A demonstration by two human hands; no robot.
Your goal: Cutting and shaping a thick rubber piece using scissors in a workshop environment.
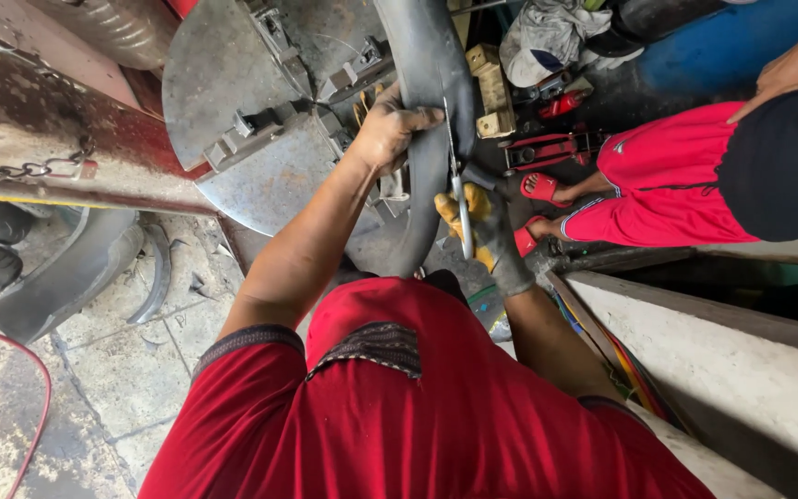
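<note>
The black rubber inner tube (431,120) is clamped by the closed fingers of the left hand (388,129) above the round metal plate (233,83), so it is kept taut. A slim metal blade (461,199) is gripped in the gloved right hand (482,231) and laid against the tube's edge, just below the left hand.

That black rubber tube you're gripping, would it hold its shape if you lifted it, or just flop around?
Probably floppy: the black rubber tube bends in a curve where the left hand squeezes it. It looks thin-walled, so likely light for its size. The matt, dusty rubber seems grippy, not slippery.
</note>
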